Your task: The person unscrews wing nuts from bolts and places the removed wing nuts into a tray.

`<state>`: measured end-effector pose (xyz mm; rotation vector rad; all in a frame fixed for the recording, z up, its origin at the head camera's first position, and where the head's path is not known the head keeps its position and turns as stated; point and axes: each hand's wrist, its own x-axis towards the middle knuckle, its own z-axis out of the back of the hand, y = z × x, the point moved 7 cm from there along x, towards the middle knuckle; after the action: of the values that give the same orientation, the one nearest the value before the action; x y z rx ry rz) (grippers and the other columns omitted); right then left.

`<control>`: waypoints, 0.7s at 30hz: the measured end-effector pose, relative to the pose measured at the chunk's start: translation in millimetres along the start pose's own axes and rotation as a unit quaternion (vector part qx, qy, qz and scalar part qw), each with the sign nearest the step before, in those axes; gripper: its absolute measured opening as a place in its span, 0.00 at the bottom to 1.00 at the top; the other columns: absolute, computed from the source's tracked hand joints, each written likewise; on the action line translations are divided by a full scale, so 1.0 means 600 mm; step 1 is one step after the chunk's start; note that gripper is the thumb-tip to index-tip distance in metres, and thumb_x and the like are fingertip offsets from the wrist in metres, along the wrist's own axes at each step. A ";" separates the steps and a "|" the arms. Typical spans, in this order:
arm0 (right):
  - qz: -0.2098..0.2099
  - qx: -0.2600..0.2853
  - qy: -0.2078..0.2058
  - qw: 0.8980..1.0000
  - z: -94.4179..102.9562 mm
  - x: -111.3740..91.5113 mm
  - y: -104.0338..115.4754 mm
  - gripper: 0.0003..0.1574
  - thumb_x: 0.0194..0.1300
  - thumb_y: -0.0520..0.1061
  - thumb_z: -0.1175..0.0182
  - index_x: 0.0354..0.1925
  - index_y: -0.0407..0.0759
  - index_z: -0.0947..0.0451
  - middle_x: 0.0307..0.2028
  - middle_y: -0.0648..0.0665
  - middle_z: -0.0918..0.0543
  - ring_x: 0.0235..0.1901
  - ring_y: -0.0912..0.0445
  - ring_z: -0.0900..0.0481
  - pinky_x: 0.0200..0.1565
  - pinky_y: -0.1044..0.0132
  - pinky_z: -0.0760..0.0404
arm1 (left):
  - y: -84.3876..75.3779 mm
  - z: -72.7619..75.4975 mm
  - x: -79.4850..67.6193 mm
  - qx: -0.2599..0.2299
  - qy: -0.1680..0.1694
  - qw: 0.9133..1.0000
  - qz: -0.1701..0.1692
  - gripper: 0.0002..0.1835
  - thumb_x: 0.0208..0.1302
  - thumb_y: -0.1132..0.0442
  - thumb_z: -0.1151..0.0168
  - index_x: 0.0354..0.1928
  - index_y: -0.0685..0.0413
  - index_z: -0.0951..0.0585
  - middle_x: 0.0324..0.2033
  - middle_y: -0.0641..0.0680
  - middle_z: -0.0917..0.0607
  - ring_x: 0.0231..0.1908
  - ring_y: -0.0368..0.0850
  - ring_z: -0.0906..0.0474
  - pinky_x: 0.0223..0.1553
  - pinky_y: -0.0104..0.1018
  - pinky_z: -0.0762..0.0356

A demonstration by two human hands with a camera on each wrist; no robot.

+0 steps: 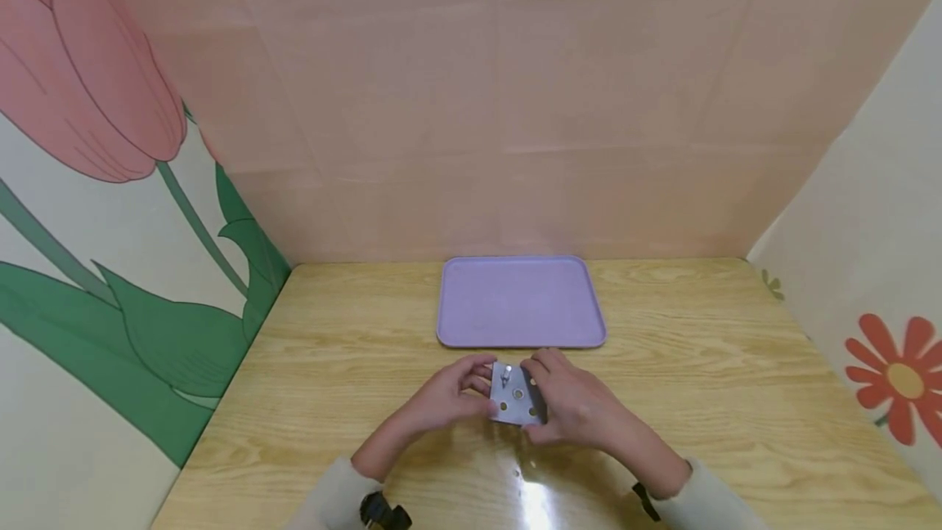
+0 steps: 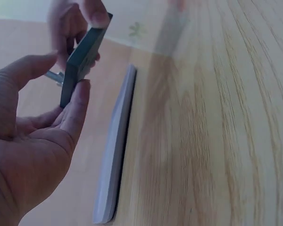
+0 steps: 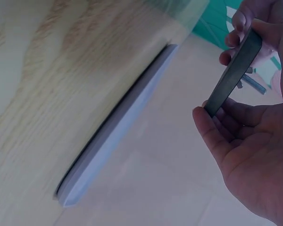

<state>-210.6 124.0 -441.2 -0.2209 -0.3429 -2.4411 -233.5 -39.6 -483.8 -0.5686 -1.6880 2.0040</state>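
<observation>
A flat grey metal plate (image 1: 515, 407) with several round holes is held between both hands above the table. From its face, near the far left corner, sticks a threaded bolt (image 3: 255, 84) with a small winged piece at its base. My left hand (image 1: 452, 391) has curled fingers and thumb at the plate's left edge. My right hand (image 1: 577, 403) grips the opposite side, fingers over the far edge and thumb at the near one. In the left wrist view the plate (image 2: 80, 61) is seen edge-on, left fingertips under its lower end.
Beyond the hands a purple tray (image 1: 521, 301) lies by the back of the wood-grain table (image 1: 353, 317). A pinkish sheet (image 1: 478, 105) rises behind it. Flower-painted walls (image 1: 74, 227) stand on both sides.
</observation>
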 end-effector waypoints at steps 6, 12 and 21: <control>-0.008 0.006 0.001 1.000 0.007 0.001 0.003 0.53 0.39 0.62 0.21 0.58 0.35 0.24 0.50 0.45 0.24 0.48 0.55 0.28 0.39 0.64 0.17 | 0.000 0.002 0.000 -0.070 -0.032 0.997 0.011 0.32 0.66 0.69 0.35 0.70 0.69 0.34 0.55 0.64 0.23 0.47 0.43 0.20 0.50 0.31 0.19; -0.004 0.006 -0.005 1.000 0.007 0.001 0.004 0.53 0.38 0.61 0.20 0.57 0.34 0.24 0.49 0.45 0.25 0.47 0.55 0.28 0.40 0.64 0.17 | 0.009 0.001 0.002 -0.110 -0.053 0.992 0.035 0.30 0.67 0.68 0.38 0.69 0.70 0.32 0.53 0.63 0.21 0.47 0.44 0.19 0.51 0.39 0.17; -0.008 0.013 0.004 1.000 0.004 0.001 0.004 0.53 0.39 0.60 0.20 0.58 0.34 0.25 0.50 0.46 0.25 0.46 0.56 0.29 0.35 0.67 0.19 | 0.017 0.001 0.002 -0.145 -0.075 0.982 0.091 0.24 0.72 0.62 0.42 0.63 0.72 0.27 0.54 0.62 0.17 0.46 0.48 0.17 0.53 0.46 0.17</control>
<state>-209.2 122.4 -438.2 -0.1976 -0.3729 -2.4517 -235.9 -40.9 -493.5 -0.7086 -2.1102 1.9777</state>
